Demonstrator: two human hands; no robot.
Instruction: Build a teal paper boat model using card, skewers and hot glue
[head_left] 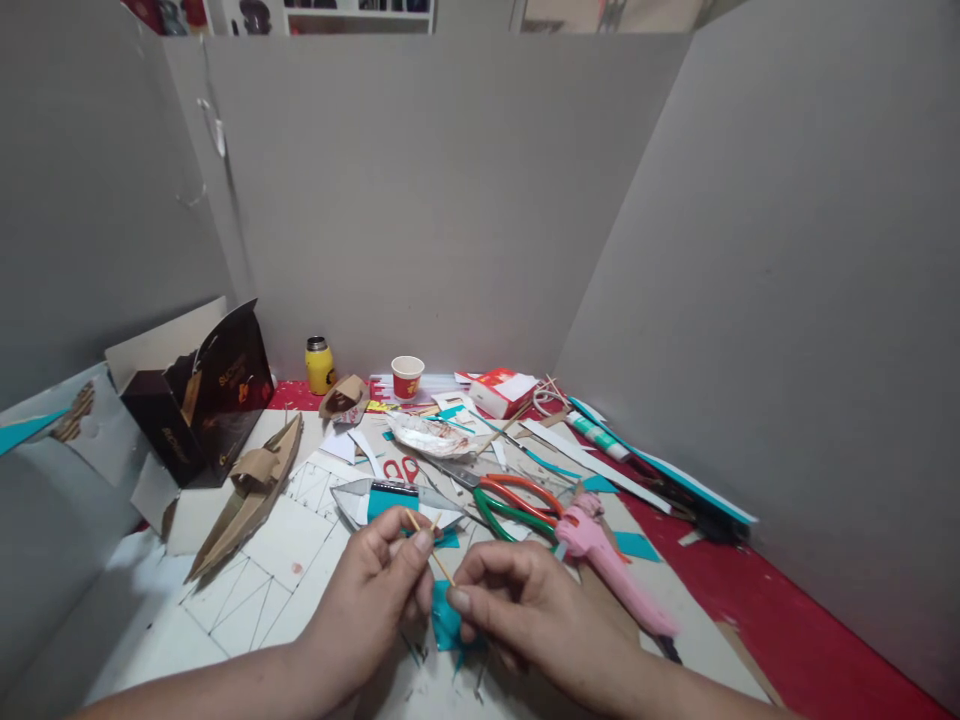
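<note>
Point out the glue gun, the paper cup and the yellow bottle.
glue gun [611,570], head view, pink body.
paper cup [407,379], head view, front wall.
yellow bottle [319,369], head view, yellow body.

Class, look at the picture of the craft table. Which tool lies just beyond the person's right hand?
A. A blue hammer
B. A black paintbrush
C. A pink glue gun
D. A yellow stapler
C: a pink glue gun lies on the table just past the right hand, next to scissors with orange and green handles; no stapler, hammer or paintbrush shows there.
</note>
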